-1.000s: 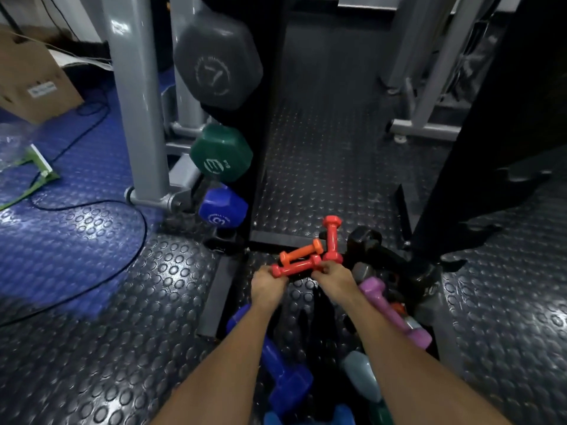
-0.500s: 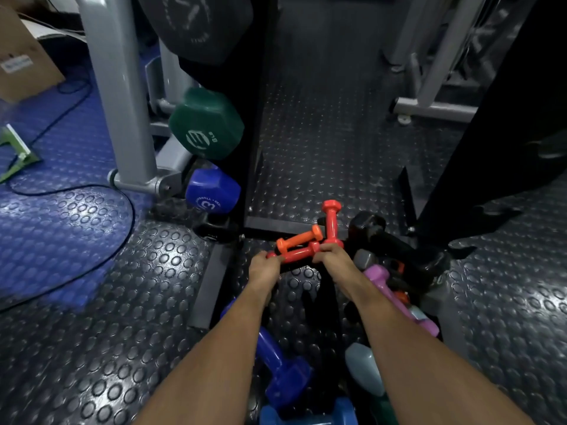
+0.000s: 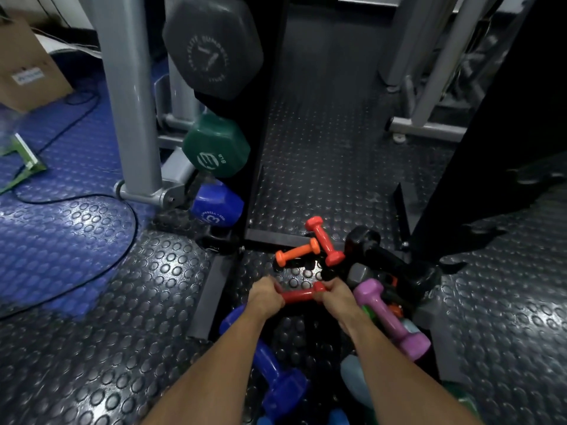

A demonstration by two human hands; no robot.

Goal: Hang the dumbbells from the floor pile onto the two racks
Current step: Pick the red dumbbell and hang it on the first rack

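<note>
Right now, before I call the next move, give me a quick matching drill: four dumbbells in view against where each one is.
Things:
1. red dumbbell
2. green dumbbell
3. orange dumbbell
4. purple dumbbell

Places:
A. hung on the rack, between the grey one and the blue one
B. on the floor, just right of the right forearm
C. held at both ends, left hand and right hand
D. on the floor ahead of the hands, beside another red one

Pairs: 1-C, 2-A, 3-D, 4-B
</note>
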